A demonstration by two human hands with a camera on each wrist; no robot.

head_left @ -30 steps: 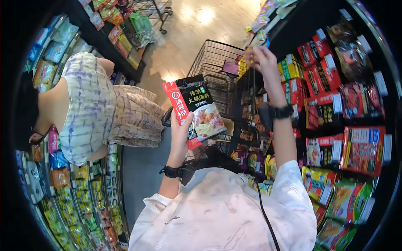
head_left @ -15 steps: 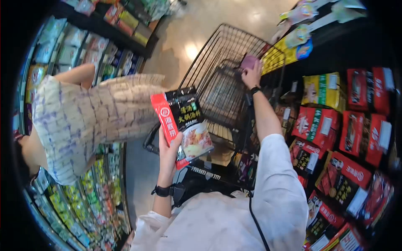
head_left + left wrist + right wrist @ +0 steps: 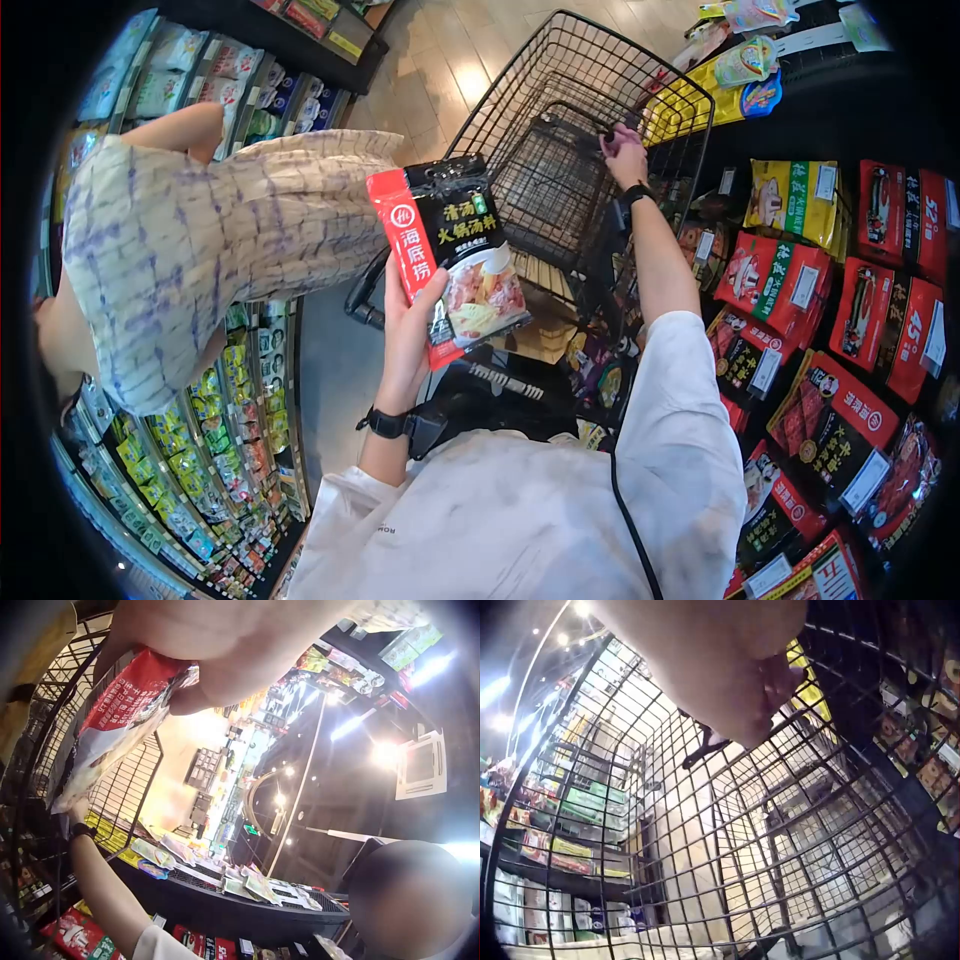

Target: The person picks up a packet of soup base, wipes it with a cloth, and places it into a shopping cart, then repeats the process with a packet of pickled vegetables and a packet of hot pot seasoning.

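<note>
My left hand point(image 3: 408, 325) grips a packet of hot pot soup base point(image 3: 485, 285) by its red side edge, thumb across the front. The packet is black and red with a picture of food, its front turned up in the head view. In the left wrist view, its red printed back point(image 3: 124, 694) shows under the fingers. My right hand point(image 3: 628, 165) reaches into a black wire shopping cart point(image 3: 530, 60), near its right wall. Its fingers pinch a small purple item point(image 3: 624, 136), mostly covered by the hand; I cannot tell its kind.
On the right, shelves carry red, black and yellow packets point(image 3: 795, 200) with price tags. A person in a patterned dress point(image 3: 200, 240) stands close on the left, before shelves of small green and yellow packets point(image 3: 190, 460). Tiled floor point(image 3: 430, 60) lies beyond the cart.
My right hand has come down from above the cart's right side into the basket and taken hold of the purple item. The left hand still holds the packet. The cart appears nearer.
</note>
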